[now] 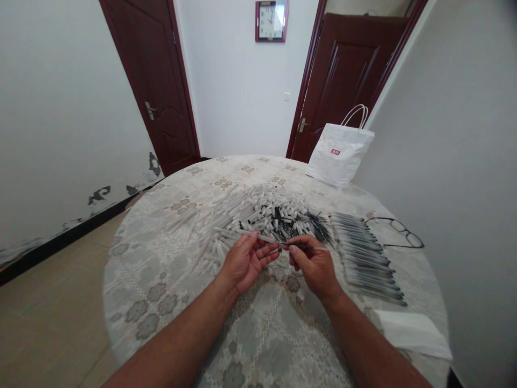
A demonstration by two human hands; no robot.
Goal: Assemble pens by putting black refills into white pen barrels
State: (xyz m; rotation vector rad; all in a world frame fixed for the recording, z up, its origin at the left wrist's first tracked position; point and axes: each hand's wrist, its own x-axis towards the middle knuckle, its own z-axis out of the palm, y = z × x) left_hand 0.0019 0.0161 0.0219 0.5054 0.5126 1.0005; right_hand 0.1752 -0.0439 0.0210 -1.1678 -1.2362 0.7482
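Left hand [248,260]: we pinch a pale tube [265,237]
Right hand [313,264]: we pinch a dark stick [304,246]
Table edge [109,299]: frame left
Tablecloth [278,334]: elbow room — lower centre

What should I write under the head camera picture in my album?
Left hand with a pale tube, right hand with a thin stick, before a pile of pen parts.

Holding both forearms [188,328] (bare) outstretched toward table's far edge [226,160]. Presenting left hand [246,264] palm up, outer fingers loosely extended; pinching with right hand [314,264], just beside.
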